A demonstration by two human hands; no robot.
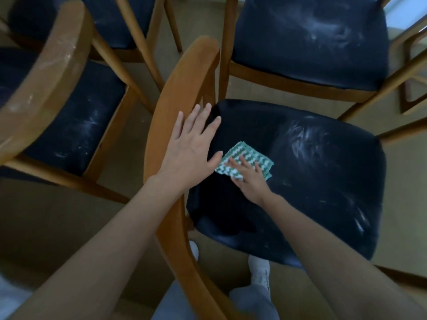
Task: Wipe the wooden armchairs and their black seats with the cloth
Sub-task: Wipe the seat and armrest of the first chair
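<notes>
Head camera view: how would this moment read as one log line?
step: wiping | right hand: presses cloth flat on black seat | left hand: open over wooden backrest | seat: pale streaks past cloth

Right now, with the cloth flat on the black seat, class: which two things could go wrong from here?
The right hand presses the cloth with flat fingers only, so it may slide out or bunch. White streaks cover the far side of the seat; short strokes could miss or smear them.
</notes>
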